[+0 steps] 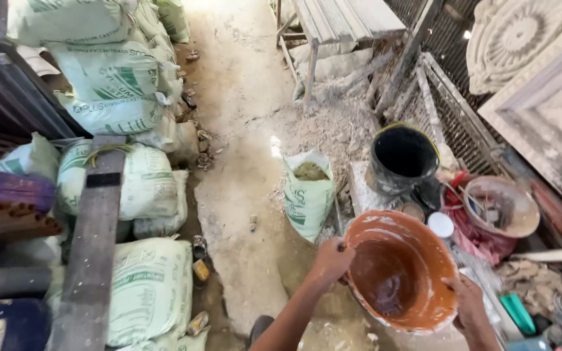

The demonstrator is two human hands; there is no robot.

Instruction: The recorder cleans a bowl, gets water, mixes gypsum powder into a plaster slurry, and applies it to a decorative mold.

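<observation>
Left hand point(330, 261) clamped on left rim of orange basin point(399, 270); right hand point(468, 304) gripping right rim, fingers curled over edge. Basin held tilted, plaster-smeared, thin dark liquid pooled at bottom. Step in hand, by look: carrying or swilling basin; next move needs level, steady two-hand hold. Left: stacked white sacks point(115, 97). Centre: open sack point(307, 192), greenish-brown powder inside. Black bucket point(402, 159), contents unseen. Right: pink bowl point(502, 206), odd bits inside.

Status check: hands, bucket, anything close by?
Left hand and right hand grip round orange plastic bucket by its rim. Open sack, black bucket close by.
</observation>
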